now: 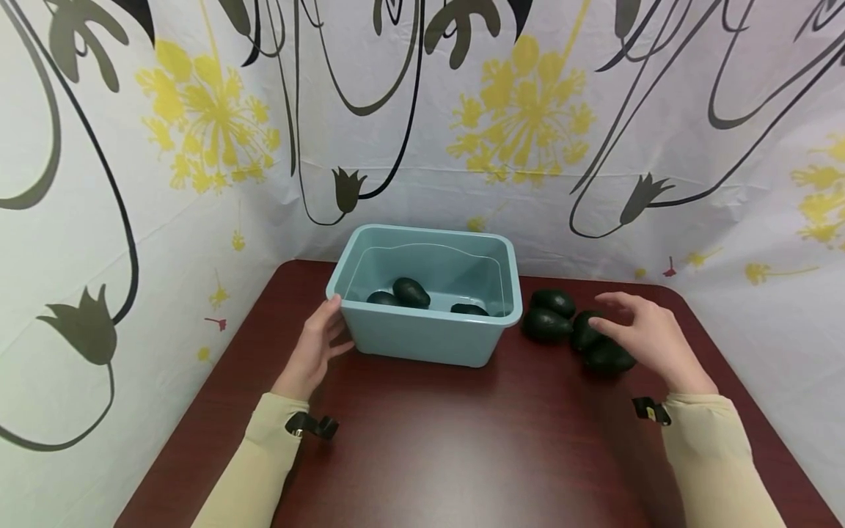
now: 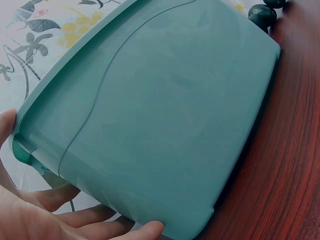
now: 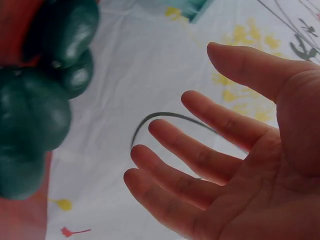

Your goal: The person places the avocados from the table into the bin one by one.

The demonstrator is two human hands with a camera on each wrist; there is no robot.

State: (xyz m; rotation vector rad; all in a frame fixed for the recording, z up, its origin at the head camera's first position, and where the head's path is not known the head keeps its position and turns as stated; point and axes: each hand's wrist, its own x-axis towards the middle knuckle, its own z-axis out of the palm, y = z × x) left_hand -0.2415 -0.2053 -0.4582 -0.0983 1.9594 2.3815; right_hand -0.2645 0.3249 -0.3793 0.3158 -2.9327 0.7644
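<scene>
A light blue plastic bin stands on the table, with three dark green avocados showing inside it. My left hand holds the bin at its left end, thumb at the rim and fingers against the wall below. Close up in the left wrist view, the fingers lie along the bin's end. To the right of the bin several more avocados sit in a cluster. My right hand is over the right side of that cluster, fingers spread and palm bare in the right wrist view.
The dark red-brown wooden table reaches back to a white patterned cloth, which hangs behind it and along both sides. A black strap is around the left wrist, another around the right.
</scene>
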